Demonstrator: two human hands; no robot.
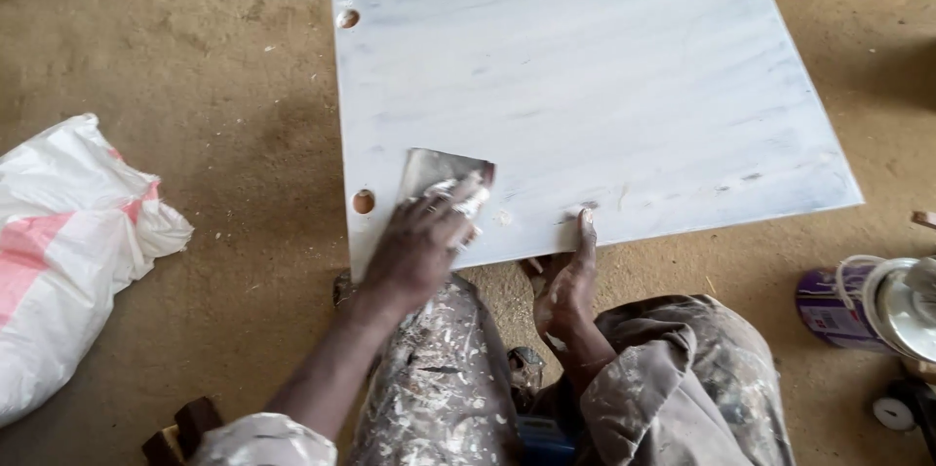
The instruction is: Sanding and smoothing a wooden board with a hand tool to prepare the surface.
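Left hand (pixel 419 242) pinching putty knife (pixel 444 178), flat on white board (pixel 585 86) at 7 o'clock; right hand (pixel 570 281) fingertip pressing near edge. Mid-skim; next needs steady pull across.

Sandy dirt floor (pixel 224 57) w/ white sack (pixel 68 242) at left, paint tin (pixel 848 305) at right.
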